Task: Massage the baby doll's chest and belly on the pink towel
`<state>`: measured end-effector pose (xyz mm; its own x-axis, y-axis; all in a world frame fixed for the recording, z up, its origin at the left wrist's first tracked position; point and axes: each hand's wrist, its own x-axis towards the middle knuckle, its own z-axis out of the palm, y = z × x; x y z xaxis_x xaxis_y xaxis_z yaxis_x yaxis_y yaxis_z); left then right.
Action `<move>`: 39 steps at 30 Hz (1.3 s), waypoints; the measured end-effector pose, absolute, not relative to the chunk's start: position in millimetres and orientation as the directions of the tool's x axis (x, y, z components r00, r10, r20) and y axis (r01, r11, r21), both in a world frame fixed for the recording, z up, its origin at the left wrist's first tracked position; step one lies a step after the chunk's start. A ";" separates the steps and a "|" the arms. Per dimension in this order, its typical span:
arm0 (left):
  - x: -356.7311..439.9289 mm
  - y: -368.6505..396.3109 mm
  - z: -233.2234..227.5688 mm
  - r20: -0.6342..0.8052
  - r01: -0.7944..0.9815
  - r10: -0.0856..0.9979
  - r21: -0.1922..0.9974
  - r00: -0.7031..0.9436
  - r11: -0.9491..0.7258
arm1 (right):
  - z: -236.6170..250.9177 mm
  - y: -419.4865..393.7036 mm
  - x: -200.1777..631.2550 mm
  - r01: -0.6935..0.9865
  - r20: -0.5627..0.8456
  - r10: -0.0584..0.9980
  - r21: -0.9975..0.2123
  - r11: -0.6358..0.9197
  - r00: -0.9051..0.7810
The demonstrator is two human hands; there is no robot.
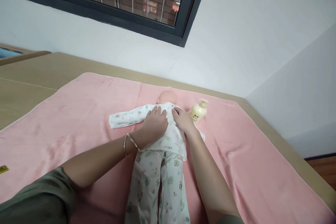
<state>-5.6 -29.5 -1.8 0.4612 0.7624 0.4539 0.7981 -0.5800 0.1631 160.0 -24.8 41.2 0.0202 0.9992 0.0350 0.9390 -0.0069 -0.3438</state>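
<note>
The left hand (154, 123) is laid flat, fingers spread, on the chest of a baby doll (160, 147), and a silver bangle (130, 142) is worn at its wrist. The right hand (183, 119) is pressed on the doll's upper chest just beside the left, its fingers curled onto the cloth near the collar; whether a fold is pinched there cannot be told. The doll lies on its back near the middle of a pink towel (78, 119), its bare head (167, 96) at the far end and its legs towards the near edge. It is dressed in a white printed top and trousers, and one sleeve (126, 117) is stretched out to the left. The towel is spread over a tan bed (31, 77) below a dark-framed window (147, 24).

The step in hand is judged to be the smoothing or fastening of the top at the chest; for the next move a light, even pull on the cloth would be called for, with the doll kept steady.

A small cream bottle (198, 110) lies just right of the doll's head. A dark picture is printed on it, but no writing can be read. A yellow tag (3, 169) at the far left is too small to read.
</note>
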 end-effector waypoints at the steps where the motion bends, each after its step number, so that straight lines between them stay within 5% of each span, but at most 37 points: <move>1: -8.4 -25.0 1.4 0.440 0.780 0.766 0.200 0.469 -0.593 | 40.5 -25.8 156.3 0.949 0.054 0.998 -0.315 0.004 0.014; 6: -23.1 5.9 10.0 0.349 0.742 0.825 0.373 0.445 -0.558 | 45.1 -46.2 115.7 0.987 0.141 0.990 -0.158 0.014 0.009; 19: -13.0 -0.5 3.4 0.358 0.826 0.848 0.270 0.391 -0.495 | 41.5 -27.9 143.4 0.959 0.001 0.989 -0.246 -0.141 0.145; 30: -10.2 -28.7 19.8 0.317 0.868 0.852 0.141 0.416 -0.476 | 35.2 -28.2 140.9 0.974 0.115 0.993 -0.224 0.021 0.005; 35: -17.8 -10.7 26.4 0.268 0.867 0.897 0.267 0.352 -0.421 | 58.1 -54.6 122.0 0.990 0.037 0.999 -0.144 0.012 -0.007; 39: -21.6 6.9 18.9 0.286 0.837 0.886 0.317 0.365 -0.447 | 69.9 -62.3 117.6 0.981 0.026 0.999 -0.189 -0.035 0.041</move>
<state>-21.6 6.9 18.9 0.3647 0.8860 0.2863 0.8367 -0.4468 0.3166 117.6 -62.3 69.9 0.0405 0.9988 0.0260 0.9813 -0.0349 -0.1894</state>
